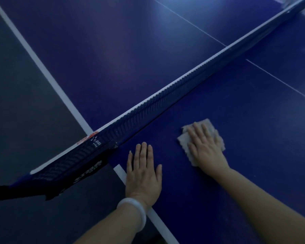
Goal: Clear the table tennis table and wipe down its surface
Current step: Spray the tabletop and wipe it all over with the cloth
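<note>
Left hand (pixel 143 170) flat on dark blue table tennis worktop (pixel 236 131), fingers straight, holding nothing; placed at white side edge line (pixel 158 221), just short of net. Pale smooth bangle (pixel 134 211) on left wrist. Right hand (pixel 203 147) spread flat, palm down, pressing folded beige textured cloth (pixel 184 140) onto worktop, near net. Dark mesh net with white top band (pixel 165 104) stretched diagonally across worktop; net post clamp (pixel 48 178) overhanging side edge. Thin white centre line (pixel 280 80) beyond cloth, crossing net.

Head view, close, looking down; seemingly dim table (pixel 218 182).
</note>
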The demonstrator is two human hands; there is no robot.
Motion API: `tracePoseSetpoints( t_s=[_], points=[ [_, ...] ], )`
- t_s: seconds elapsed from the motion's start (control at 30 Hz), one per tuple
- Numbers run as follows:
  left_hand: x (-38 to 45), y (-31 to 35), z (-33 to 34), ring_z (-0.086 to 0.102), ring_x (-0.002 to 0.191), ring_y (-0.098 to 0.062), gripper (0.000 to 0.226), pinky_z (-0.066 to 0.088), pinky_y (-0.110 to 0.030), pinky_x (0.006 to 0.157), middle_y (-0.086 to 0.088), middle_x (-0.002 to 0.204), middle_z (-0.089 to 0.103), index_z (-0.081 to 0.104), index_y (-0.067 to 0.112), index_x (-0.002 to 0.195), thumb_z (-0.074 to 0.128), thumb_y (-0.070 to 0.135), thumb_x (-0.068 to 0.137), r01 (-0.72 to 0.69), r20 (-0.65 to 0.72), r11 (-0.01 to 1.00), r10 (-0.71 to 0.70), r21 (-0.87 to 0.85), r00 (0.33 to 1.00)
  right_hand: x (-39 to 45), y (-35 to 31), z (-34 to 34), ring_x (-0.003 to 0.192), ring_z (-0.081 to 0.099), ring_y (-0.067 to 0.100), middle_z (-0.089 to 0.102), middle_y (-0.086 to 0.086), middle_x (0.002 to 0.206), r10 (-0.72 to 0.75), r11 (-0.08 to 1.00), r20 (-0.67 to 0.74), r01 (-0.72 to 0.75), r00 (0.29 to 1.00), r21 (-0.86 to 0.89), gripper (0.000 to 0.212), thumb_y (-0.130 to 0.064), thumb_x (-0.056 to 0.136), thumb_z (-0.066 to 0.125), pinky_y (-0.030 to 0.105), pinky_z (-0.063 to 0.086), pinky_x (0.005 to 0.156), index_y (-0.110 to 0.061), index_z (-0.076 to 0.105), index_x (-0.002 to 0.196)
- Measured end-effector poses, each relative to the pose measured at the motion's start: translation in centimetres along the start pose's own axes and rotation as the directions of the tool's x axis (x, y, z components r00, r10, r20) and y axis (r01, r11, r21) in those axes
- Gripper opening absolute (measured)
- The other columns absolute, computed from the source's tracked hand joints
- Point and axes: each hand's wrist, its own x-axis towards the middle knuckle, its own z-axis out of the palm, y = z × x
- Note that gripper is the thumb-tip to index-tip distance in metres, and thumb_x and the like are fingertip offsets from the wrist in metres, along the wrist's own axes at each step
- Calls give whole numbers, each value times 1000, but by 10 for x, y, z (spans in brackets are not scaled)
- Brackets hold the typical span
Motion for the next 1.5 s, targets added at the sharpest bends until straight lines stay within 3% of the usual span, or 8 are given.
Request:
tracePoseSetpoints(
  t_s=[0.2,0.37,0.5,0.7,0.93,1.07,1.27,1.5],
  points=[
    [1,0,4,-3,151,-22,71,-2,-45,122,-7,162,-4,0,10,154,-4,49,95,-8,10,1000,8,7,1000,-30,43,-17,150,-14,27,-17,2,164,777,581,114,-775,619,249,57,-36,105,14,63,-4,117,-25,-6,157],
    [0,0,0,5,151,-24,71,3,-46,122,-9,162,4,6,9,154,0,48,95,-16,7,1000,16,-2,1000,-60,-48,16,149,-19,27,-13,5,163,355,929,-97,-340,930,148,58,-40,103,11,62,-4,118,-22,-3,156],
    [1,-3,4,-5,151,-23,65,-3,-46,122,-8,163,-5,-6,9,154,-1,45,99,-25,18,1000,24,13,1000,-112,-24,28,151,-13,19,1,1,165,224,970,-79,-215,971,111,57,-42,101,6,53,-5,121,-25,6,156],
    [-2,-4,2,-4,150,-24,69,-4,-47,122,-9,163,-1,-6,10,153,1,47,96,-32,13,999,32,-17,999,-125,-11,18,151,-11,24,-13,1,164,909,343,125,-885,397,313,57,-38,104,16,59,-6,118,-25,-1,157],
    [-1,-7,1,-4,150,-24,68,-4,-46,122,-9,164,-1,-2,9,155,9,45,98,-42,29,999,43,-28,999,-142,-148,32,152,-7,18,2,-3,164,543,825,-116,-503,832,257,58,-41,101,15,54,-2,121,-27,10,157],
    [-3,-10,-1,-1,150,-25,68,-4,-46,122,-10,163,2,0,9,155,11,45,99,-61,10,997,62,-50,998,-216,-113,57,150,-19,21,-7,0,165,575,812,-36,-564,817,151,58,-40,100,5,57,1,120,-27,0,156],
    [-1,-12,-6,-6,150,-24,68,-6,-46,121,-9,163,-4,-3,9,155,17,45,100,-77,68,995,81,-63,994,-231,-84,47,149,-19,19,-16,-2,163,921,344,62,-879,384,330,56,-34,105,18,53,-7,120,-31,-12,153],
    [3,-5,-27,-3,149,-32,65,5,-48,122,-17,161,0,10,8,154,29,42,101,-267,61,961,272,-74,960,-207,-150,49,151,-10,17,-1,-4,164,666,725,-60,-626,744,286,57,-44,101,16,55,0,120,-30,8,156]
  ],
)
